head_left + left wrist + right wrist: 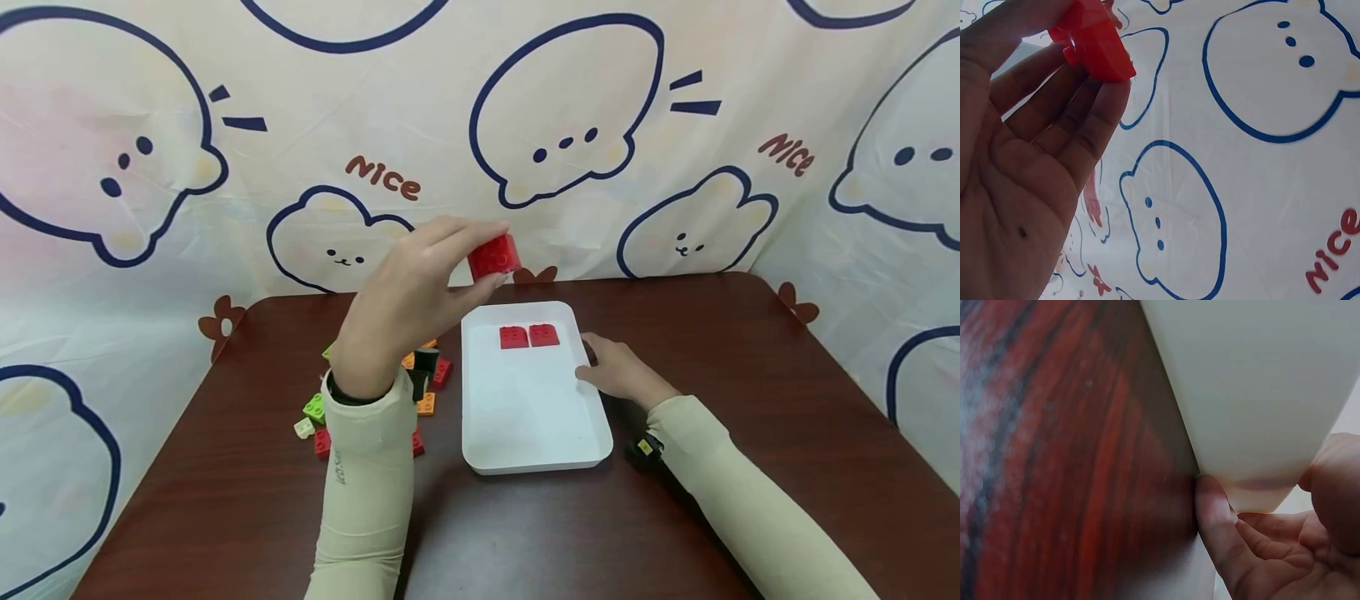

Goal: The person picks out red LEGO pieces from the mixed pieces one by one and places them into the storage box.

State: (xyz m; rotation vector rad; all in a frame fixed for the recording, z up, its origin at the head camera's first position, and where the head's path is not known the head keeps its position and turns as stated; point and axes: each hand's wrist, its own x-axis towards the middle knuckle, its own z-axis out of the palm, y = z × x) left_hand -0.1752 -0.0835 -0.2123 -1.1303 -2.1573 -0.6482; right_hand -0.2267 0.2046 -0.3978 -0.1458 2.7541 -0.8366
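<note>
My left hand (408, 292) is raised over the far left corner of the tray, pinching a red toy building brick (494, 257) between thumb and fingers. Close up in the left wrist view, the red brick (1100, 47) sits at the fingertips, its studs facing sideways. A white rectangular tray (536, 417) lies on the table. Inside it, near the far end, two red bricks (513, 337) lie side by side. My right hand (624, 371) grips the tray's right side; in the right wrist view its thumb and fingers hold the tray wall (1254, 394).
Left of the tray, partly hidden behind my left forearm, lie several loose bricks: green bricks (314, 408), orange bricks (426, 404) and red bricks (442, 372). The dark wooden table (525, 533) ends at a cartoon-printed cloth (570, 242) behind it.
</note>
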